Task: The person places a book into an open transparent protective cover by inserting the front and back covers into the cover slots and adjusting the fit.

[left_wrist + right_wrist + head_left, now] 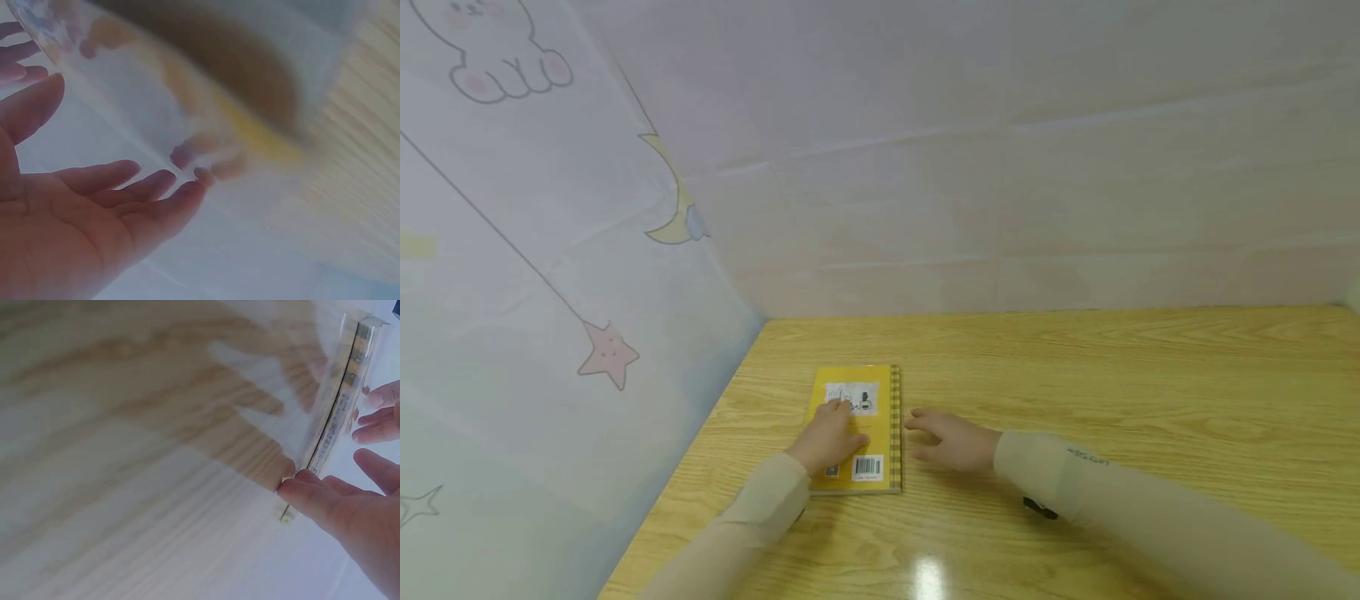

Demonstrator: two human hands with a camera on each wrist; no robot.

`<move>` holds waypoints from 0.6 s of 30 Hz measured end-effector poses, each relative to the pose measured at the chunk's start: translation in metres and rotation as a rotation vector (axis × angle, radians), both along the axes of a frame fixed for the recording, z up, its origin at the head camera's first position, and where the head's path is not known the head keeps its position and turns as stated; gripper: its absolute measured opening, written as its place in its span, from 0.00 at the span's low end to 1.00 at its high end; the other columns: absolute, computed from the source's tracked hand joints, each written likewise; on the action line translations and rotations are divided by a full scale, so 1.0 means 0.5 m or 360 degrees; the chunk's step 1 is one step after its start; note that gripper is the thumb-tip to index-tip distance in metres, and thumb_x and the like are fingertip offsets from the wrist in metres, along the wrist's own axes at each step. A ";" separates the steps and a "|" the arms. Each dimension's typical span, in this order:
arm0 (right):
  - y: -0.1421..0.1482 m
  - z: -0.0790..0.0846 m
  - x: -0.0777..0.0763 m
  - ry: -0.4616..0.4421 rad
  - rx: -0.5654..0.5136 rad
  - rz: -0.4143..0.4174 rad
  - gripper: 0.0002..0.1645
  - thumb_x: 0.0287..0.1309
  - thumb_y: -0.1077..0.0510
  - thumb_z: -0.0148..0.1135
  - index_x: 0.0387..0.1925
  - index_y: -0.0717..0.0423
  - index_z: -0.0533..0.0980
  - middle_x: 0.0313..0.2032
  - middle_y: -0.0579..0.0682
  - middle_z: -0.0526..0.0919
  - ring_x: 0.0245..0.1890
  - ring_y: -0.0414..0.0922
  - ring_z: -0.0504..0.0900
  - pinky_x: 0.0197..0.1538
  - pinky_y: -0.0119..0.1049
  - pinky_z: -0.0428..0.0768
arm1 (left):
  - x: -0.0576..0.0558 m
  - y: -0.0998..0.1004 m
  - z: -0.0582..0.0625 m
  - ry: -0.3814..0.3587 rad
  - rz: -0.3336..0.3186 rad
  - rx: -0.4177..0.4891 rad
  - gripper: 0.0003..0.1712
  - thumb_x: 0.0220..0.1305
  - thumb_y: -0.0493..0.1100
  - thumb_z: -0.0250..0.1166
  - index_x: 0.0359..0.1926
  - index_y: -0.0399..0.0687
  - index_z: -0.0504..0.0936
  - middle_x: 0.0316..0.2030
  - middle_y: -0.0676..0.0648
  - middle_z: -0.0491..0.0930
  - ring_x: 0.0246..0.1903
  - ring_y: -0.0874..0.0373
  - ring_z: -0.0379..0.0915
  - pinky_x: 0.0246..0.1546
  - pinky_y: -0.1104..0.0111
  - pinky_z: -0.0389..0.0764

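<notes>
A yellow book (880, 433) lies flat on the wooden table, with a barcode near its lower edge and a checked spine along its right side. My left hand (827, 439) is over the cover, thumb apart from the fingers. In the left wrist view, that hand (81, 219) has loosely extended fingers, their tips at the glossy, reflecting cover (125, 81). My right hand (955, 442) is just right of the spine, fingers spread and pointing toward it. In the right wrist view, the right fingertips (294, 485) meet the tabletop close to the book's spine (334, 412).
The wooden table (1112, 383) extends far to the right of the book. A pale wall covering (880, 208) rises behind it, and a printed one with a pink star (609, 354) stands along the left edge.
</notes>
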State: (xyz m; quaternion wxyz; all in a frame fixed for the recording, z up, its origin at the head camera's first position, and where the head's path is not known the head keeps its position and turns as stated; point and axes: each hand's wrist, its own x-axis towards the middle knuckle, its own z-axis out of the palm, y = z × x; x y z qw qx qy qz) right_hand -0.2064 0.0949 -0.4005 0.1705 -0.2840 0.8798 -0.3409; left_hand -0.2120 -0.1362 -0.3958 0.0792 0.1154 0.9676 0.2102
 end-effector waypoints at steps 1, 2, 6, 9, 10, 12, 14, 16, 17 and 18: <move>0.002 0.001 0.000 0.0000 -0.0011 0.0000 0.30 0.69 0.55 0.56 0.67 0.65 0.66 0.71 0.67 0.56 0.70 0.64 0.54 0.69 0.59 0.54 | -0.001 0.005 -0.001 -0.0017 0.0009 -0.0006 0.39 0.65 0.46 0.66 0.65 0.22 0.63 0.67 0.26 0.58 0.67 0.33 0.53 0.66 0.46 0.58; 0.005 0.002 0.001 -0.0001 -0.0018 0.0001 0.30 0.69 0.55 0.56 0.67 0.65 0.65 0.71 0.67 0.55 0.70 0.65 0.54 0.69 0.60 0.53 | -0.002 0.009 -0.001 -0.0030 0.0011 -0.0016 0.39 0.65 0.47 0.66 0.65 0.22 0.62 0.67 0.27 0.58 0.68 0.33 0.52 0.66 0.47 0.57; 0.012 0.001 0.000 0.0009 -0.0035 -0.0010 0.29 0.70 0.55 0.55 0.66 0.66 0.66 0.71 0.68 0.53 0.70 0.66 0.53 0.68 0.61 0.53 | -0.003 0.026 0.000 -0.0059 0.0025 -0.0060 0.41 0.66 0.51 0.64 0.65 0.22 0.62 0.68 0.27 0.56 0.69 0.32 0.49 0.66 0.45 0.57; 0.017 0.001 0.000 0.0011 -0.0046 -0.0022 0.29 0.69 0.55 0.55 0.65 0.66 0.67 0.71 0.69 0.53 0.70 0.67 0.53 0.67 0.63 0.53 | -0.003 0.038 -0.001 -0.0045 0.0029 -0.0120 0.42 0.66 0.52 0.64 0.64 0.21 0.63 0.68 0.25 0.55 0.68 0.30 0.49 0.64 0.44 0.59; 0.018 0.002 0.000 0.0010 -0.0047 -0.0029 0.29 0.69 0.54 0.56 0.65 0.66 0.67 0.71 0.69 0.53 0.69 0.67 0.53 0.67 0.63 0.54 | -0.003 0.042 -0.002 -0.0037 0.0031 -0.0142 0.42 0.66 0.53 0.64 0.64 0.20 0.63 0.68 0.24 0.55 0.68 0.29 0.49 0.63 0.44 0.60; 0.020 0.002 0.000 0.0004 -0.0053 -0.0040 0.28 0.69 0.54 0.56 0.65 0.66 0.67 0.71 0.69 0.53 0.69 0.67 0.53 0.67 0.63 0.55 | -0.003 0.050 -0.003 -0.0021 0.0038 -0.0193 0.43 0.66 0.55 0.63 0.62 0.19 0.64 0.67 0.23 0.55 0.67 0.28 0.50 0.62 0.43 0.63; 0.022 0.003 0.000 -0.0008 -0.0058 -0.0047 0.28 0.69 0.54 0.56 0.64 0.66 0.67 0.71 0.69 0.53 0.69 0.67 0.54 0.66 0.64 0.56 | -0.002 0.059 -0.003 -0.0015 0.0055 -0.0254 0.44 0.66 0.58 0.62 0.62 0.19 0.65 0.67 0.23 0.56 0.67 0.27 0.50 0.61 0.43 0.65; 0.022 0.003 0.001 -0.0018 -0.0058 -0.0054 0.28 0.69 0.54 0.56 0.65 0.66 0.67 0.71 0.68 0.53 0.69 0.67 0.54 0.66 0.63 0.57 | -0.001 0.069 -0.002 -0.0016 0.0083 -0.0322 0.46 0.66 0.62 0.60 0.62 0.20 0.66 0.67 0.24 0.57 0.67 0.28 0.52 0.60 0.44 0.66; 0.023 0.003 0.000 -0.0019 -0.0058 -0.0050 0.28 0.69 0.54 0.56 0.65 0.66 0.67 0.71 0.69 0.53 0.69 0.67 0.54 0.66 0.63 0.57 | -0.001 0.073 -0.001 -0.0017 0.0098 -0.0352 0.48 0.65 0.64 0.59 0.62 0.21 0.67 0.67 0.25 0.58 0.67 0.29 0.52 0.60 0.45 0.66; 0.023 0.003 0.000 -0.0024 -0.0058 -0.0051 0.28 0.69 0.54 0.56 0.65 0.65 0.67 0.71 0.69 0.53 0.69 0.67 0.54 0.66 0.63 0.57 | -0.001 0.076 -0.002 -0.0015 0.0107 -0.0391 0.49 0.65 0.66 0.58 0.62 0.22 0.67 0.67 0.25 0.58 0.67 0.30 0.53 0.60 0.45 0.67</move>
